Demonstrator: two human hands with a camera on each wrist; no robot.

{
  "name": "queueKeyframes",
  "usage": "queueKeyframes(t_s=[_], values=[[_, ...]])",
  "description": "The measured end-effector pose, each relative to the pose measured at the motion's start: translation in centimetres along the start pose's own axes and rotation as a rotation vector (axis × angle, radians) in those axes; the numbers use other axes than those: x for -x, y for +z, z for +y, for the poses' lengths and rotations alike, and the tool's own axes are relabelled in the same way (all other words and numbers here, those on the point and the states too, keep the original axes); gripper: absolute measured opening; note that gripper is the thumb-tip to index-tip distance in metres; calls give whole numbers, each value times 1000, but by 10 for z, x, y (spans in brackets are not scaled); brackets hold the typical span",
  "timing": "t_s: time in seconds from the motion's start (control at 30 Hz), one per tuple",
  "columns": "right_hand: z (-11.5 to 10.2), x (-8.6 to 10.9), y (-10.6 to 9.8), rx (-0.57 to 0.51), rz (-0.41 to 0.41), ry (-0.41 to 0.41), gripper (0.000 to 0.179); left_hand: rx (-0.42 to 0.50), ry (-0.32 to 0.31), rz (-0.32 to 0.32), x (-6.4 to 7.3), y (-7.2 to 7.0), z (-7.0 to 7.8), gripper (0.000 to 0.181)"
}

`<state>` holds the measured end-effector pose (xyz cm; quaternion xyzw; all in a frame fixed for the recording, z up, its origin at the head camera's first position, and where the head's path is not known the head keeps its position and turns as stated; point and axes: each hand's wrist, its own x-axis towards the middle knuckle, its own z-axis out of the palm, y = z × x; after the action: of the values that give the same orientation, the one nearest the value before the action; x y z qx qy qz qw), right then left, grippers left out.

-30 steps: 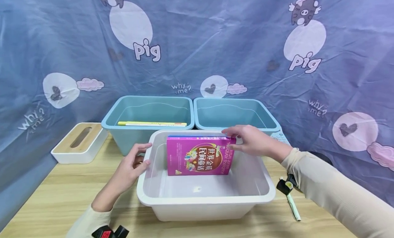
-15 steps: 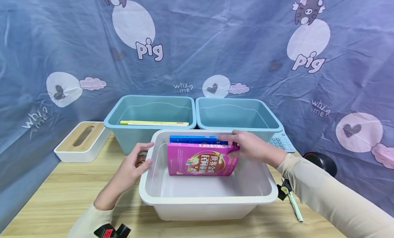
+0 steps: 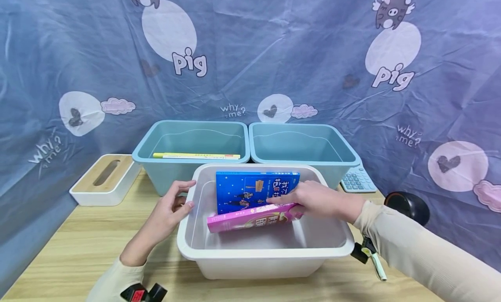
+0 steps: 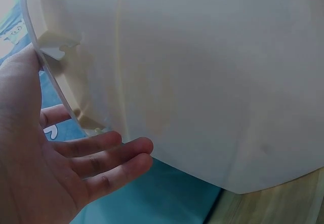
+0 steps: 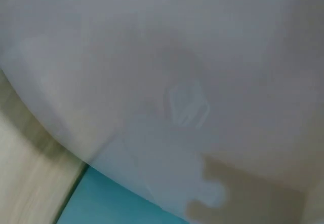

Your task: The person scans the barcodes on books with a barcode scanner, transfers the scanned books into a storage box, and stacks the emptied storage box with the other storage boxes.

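My left hand (image 3: 167, 211) holds the left rim of a white plastic bin (image 3: 266, 253), thumb and index finger at the rim. In the left wrist view, the other fingers of my left hand (image 4: 76, 158) lie fairly straight against the bin's outer wall (image 4: 202, 82). Inside the bin, my right hand (image 3: 318, 200) grips the right end of a pink book (image 3: 250, 218), which leans toward me with its spine up. Behind it a blue book (image 3: 238, 189) leans against the far wall. The right wrist view shows only the bin's outside (image 5: 152, 82), with my right hand hidden.
Two blue bins stand behind; the left bin (image 3: 156, 176) holds yellow and white books (image 3: 195, 156). A tissue box (image 3: 101, 180) sits at left. To the right are a calculator (image 3: 358, 180), a black round object (image 3: 409, 207) and a pale green strip (image 3: 379, 267).
The pink book has tipped toward me and come away from the blue book, whose cover now shows. My right hand moved down and nearer with it. My left hand stayed at the rim.
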<state>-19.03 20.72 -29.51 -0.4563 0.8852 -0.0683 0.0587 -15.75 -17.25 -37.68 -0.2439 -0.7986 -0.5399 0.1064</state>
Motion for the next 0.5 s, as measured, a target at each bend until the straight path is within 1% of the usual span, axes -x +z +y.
queueKeyframes(t_s=[0.07, 0.2, 0.3, 0.4, 0.5], values=[[-1, 1, 1, 45, 29, -32, 60, -1, 0, 1, 0, 0, 0, 42], [0, 4, 4, 160, 144, -109, 62, 1, 3, -2, 0, 0, 0, 42], [2, 6, 7, 222, 264, -192, 67, 1, -1, -6, 0, 0, 0, 42], [3, 8, 7, 249, 395, -287, 72, -2, -10, -8, 0, -1, 0, 42], [2, 11, 4, 298, 522, -369, 70, -3, -19, -8, 0, -1, 0, 42]])
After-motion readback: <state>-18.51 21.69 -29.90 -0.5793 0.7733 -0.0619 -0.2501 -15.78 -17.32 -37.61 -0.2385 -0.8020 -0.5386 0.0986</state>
